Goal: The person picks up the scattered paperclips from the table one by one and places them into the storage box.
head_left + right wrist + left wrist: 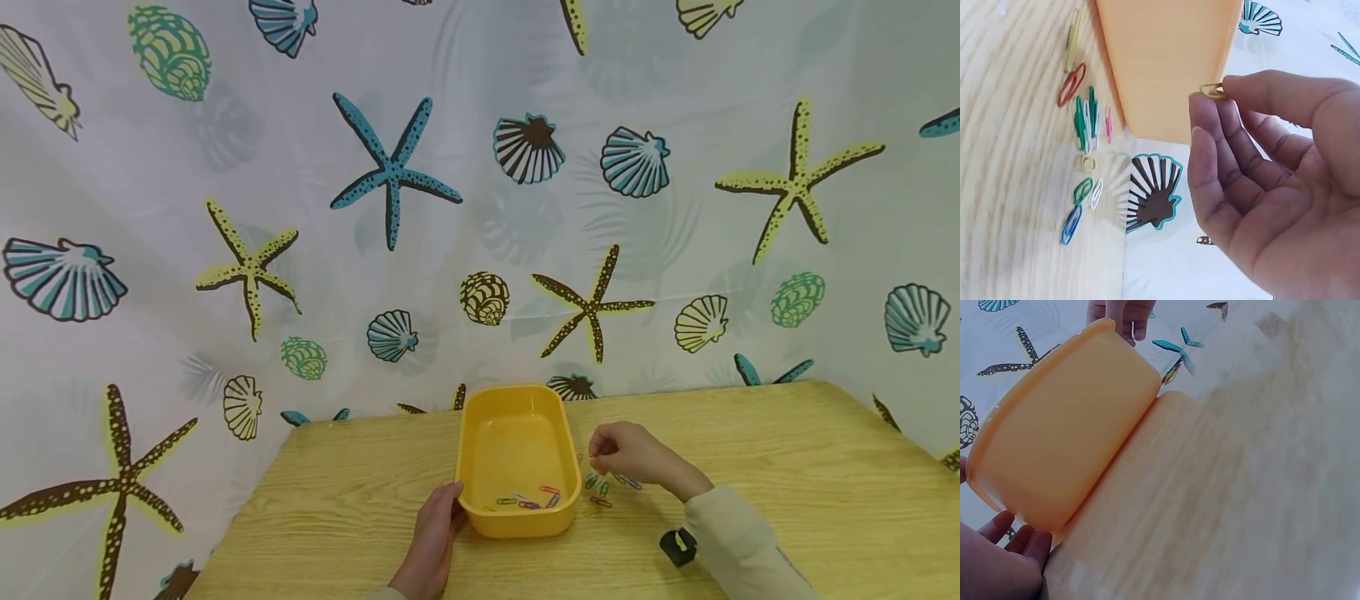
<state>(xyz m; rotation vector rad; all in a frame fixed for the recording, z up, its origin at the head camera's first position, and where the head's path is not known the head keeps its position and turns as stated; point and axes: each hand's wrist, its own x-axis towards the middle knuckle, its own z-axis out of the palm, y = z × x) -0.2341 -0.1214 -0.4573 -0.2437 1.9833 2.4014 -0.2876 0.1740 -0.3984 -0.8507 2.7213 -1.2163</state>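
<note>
A yellow plastic bin [517, 525] stands on the table, with several coloured paper clips [551, 490] lying inside at its near end. My left hand [433, 529] grips its near left corner, thumb at the rim and fingertips against the outer wall. To the right of the bin, my right hand [637, 454] pinches a yellow paper clip [1212, 91] between thumb and index finger, above the table. Below that hand lie loose clips: a red paper clip [1071, 85], a blue paper clip [1071, 225], and several green, white, pink and yellow ones.
A small black object [678, 547] is at the right sleeve's cuff. The wood-grain table [337, 500] extends to both sides of the bin. Behind it hangs a white curtain [465, 225] printed with shells and starfish.
</note>
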